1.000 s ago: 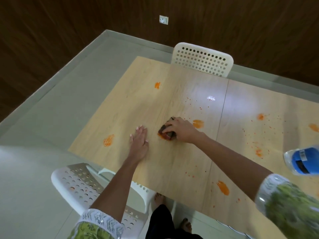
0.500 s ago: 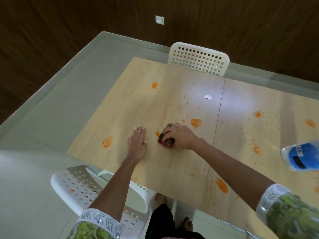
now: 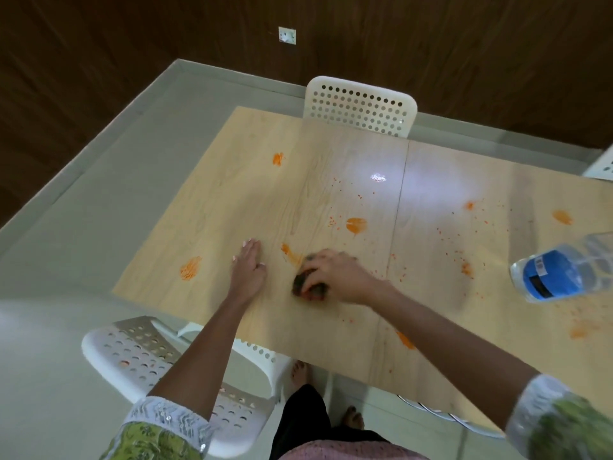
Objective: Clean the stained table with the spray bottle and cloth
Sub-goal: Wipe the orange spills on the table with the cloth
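My right hand (image 3: 335,277) presses a dark, bunched cloth (image 3: 300,285) onto the light wooden table (image 3: 232,200), just below a smeared orange stain (image 3: 290,253). The hand is blurred with motion. My left hand (image 3: 248,267) lies flat on the table with fingers together, a little left of the cloth. More orange stains dot the top: one at the left edge (image 3: 190,267), one further back (image 3: 278,159), one in the middle (image 3: 356,224), plus several on the right half. A clear bottle with a blue label (image 3: 560,270) stands at the right edge of view.
A white perforated chair (image 3: 360,106) stands at the table's far side. Another white chair (image 3: 146,353) sits at the near left corner beside my legs. A third chair's corner (image 3: 602,166) shows at the far right. Dark wood walls enclose the grey floor.
My right hand has dragged the cloth down and towards me, uncovering a smeared orange streak where it was. The left hand has stayed flat in place.
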